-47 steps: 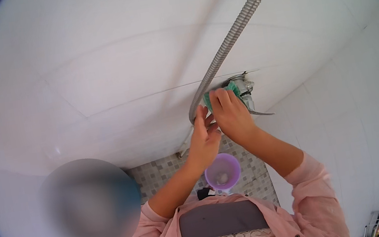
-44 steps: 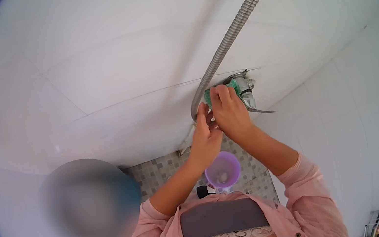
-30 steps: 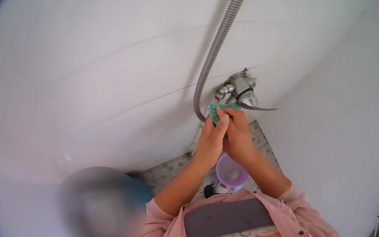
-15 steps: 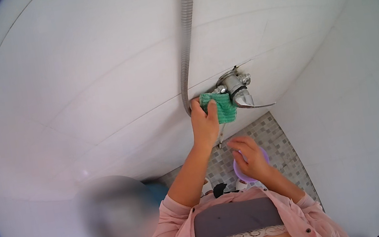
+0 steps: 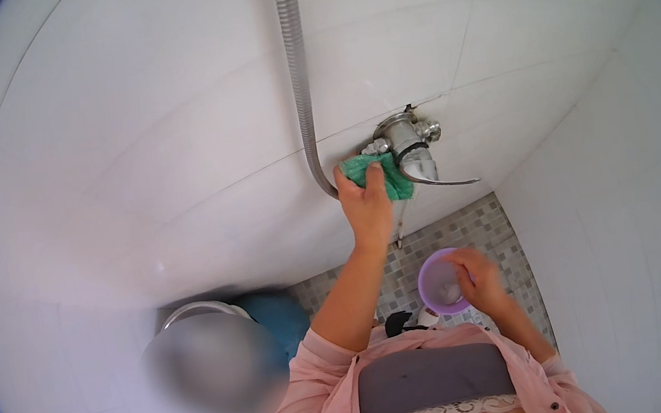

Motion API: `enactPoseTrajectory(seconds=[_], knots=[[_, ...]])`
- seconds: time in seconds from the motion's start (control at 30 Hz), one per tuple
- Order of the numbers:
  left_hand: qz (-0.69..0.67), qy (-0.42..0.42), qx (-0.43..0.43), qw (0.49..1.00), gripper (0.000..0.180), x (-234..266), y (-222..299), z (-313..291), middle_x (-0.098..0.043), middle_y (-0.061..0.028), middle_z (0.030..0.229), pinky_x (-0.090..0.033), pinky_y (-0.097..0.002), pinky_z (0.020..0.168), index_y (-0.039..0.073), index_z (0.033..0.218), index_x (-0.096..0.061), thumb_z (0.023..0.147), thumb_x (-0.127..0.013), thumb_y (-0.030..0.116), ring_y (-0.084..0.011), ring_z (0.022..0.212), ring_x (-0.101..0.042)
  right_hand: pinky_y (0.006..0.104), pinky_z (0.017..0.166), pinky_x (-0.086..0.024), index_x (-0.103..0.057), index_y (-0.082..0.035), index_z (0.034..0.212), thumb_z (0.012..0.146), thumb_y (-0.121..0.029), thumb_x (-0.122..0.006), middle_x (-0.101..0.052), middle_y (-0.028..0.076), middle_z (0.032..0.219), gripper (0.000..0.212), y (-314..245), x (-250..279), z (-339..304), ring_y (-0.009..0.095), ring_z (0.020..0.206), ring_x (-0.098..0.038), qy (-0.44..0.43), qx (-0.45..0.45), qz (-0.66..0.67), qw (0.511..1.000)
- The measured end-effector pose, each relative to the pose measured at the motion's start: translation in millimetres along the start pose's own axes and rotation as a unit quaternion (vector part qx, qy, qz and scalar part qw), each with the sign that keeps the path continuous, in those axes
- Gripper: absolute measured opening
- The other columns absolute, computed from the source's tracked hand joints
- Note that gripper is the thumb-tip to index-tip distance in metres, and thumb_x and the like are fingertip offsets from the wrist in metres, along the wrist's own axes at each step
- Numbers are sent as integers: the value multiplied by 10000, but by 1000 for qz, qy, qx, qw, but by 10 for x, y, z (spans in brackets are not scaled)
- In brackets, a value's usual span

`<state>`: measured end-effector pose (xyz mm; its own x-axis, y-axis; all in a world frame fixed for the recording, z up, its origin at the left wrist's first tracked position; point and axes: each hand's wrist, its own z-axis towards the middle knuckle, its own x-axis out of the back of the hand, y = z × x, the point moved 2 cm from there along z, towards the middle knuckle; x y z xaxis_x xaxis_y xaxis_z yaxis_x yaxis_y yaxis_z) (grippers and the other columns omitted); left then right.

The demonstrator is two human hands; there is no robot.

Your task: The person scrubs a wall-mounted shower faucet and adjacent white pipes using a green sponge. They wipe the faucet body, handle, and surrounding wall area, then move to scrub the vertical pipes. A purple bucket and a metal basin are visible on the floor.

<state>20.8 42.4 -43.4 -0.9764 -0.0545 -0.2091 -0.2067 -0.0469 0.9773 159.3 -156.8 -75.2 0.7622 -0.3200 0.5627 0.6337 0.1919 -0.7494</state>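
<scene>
My left hand [image 5: 366,205] grips a green cloth [image 5: 389,178], thumb on top. The cloth is pressed against the left underside of a chrome shower mixer tap [image 5: 413,154] on the white wall, just below the hose fitting. A ribbed metal shower hose [image 5: 297,65] hangs down the wall and curves in behind my left fingers. My right hand [image 5: 482,278] hovers beside the rim of a purple bucket [image 5: 426,293], with loosely bent fingers, a gap before the thumb, and nothing seen in it. Something pale lies inside the bucket.
A blurred grey round shape [image 5: 213,368] covers much of the lower left, with a blue container [image 5: 280,323] beside it. A thin spout or pipe [image 5: 401,234] points down beneath the tap. Small grey mosaic tiles [image 5: 472,227] cover the floor between white walls.
My left hand and the cloth have shifted slightly at the tap's left side. My right hand has moved right and down, uncovering more of the purple bucket. The view has shifted a little.
</scene>
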Motion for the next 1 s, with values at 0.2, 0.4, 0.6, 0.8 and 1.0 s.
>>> enactPoseTrajectory(seconds=[0.2,0.4,0.6,0.8,1.0], knots=[[18,-18,-10,1000,119,29,122,29,-571,-19,755,-431,-265,483,31,956,-550,893,-608,115,-89,609,-517,388,791,-532,-662,-14,1034,844,58,-567,-667,181,1013,224,227,310,-45,350,911,-658,-4,-38,19,999],[-14,-32,76,996,116,38,313,-1,-590,7,735,-430,-235,430,60,954,-578,887,-637,134,-67,548,-540,390,801,-528,-660,-7,1029,840,62,-572,-662,188,1026,220,394,464,-98,362,929,-651,13,-11,7,1000],[-9,-49,102,994,90,177,303,65,-663,-3,843,-458,-212,429,83,983,-623,894,-628,80,-74,626,-623,392,808,-526,-661,-7,1028,834,73,-568,-665,184,1022,229,547,555,-196,358,928,-652,13,-26,29,999],[50,-15,107,993,110,187,407,90,-664,-10,808,-454,-234,461,65,938,-643,899,-643,168,-95,605,-612,385,785,-526,-657,2,1025,833,80,-564,-667,177,1007,227,678,652,-273,345,908,-655,14,-45,41,998],[308,-77,45,947,174,294,624,244,-609,-63,628,-414,-293,437,24,817,-646,862,-664,192,-132,496,-543,379,764,-529,-659,2,1018,832,81,-566,-667,175,1001,221,756,665,-298,340,894,-657,8,-34,40,999]])
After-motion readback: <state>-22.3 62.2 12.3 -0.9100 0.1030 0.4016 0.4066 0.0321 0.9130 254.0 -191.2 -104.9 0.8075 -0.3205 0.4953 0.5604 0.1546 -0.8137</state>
